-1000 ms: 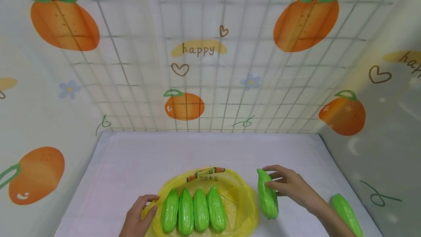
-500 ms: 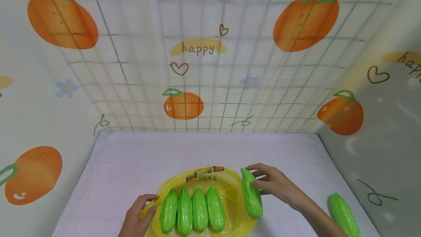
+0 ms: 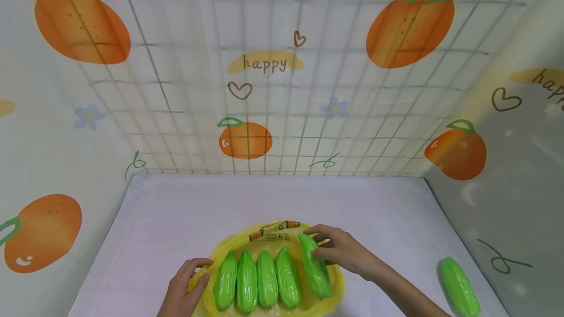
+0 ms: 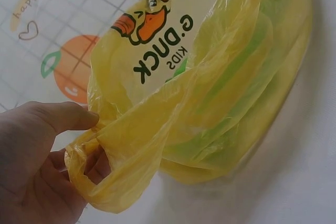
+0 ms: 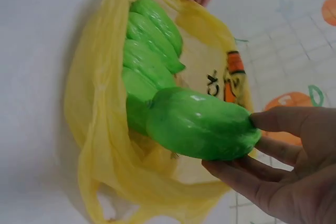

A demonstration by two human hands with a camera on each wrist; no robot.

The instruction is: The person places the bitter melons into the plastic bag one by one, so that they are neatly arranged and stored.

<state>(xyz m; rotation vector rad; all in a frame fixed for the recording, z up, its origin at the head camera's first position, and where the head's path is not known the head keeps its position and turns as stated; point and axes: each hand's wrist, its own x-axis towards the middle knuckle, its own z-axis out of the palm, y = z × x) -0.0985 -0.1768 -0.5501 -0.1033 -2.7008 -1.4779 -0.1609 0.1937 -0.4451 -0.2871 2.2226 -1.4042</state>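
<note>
A yellow plastic bag (image 3: 339, 283) with a duck print lies with its mouth wide open; its handle side shows in the left wrist view. My left hand (image 3: 184, 285) pinches the bag's left edge at the handle, thumb over the film and fingers behind. Several glossy green cucumber-shaped vegetables (image 3: 247, 283) lie side by side within the bag. Over its right part, my right hand (image 3: 339, 249) grips another such vegetable (image 3: 318, 273) by its narrow end, thumb and fingers on opposite sides. In the right wrist view that vegetable (image 5: 199, 124) overlaps the nearest one inside.
One more green vegetable (image 3: 459, 285) lies on the white tabletop (image 3: 387, 199) at the right, near the side edge. Walls printed with oranges (image 3: 246, 140) and a grid stand behind and at both sides.
My right hand has carried its green vegetable leftward, from beside the bag to over the bag's right part. The left hand stays at the bag's left edge.
</note>
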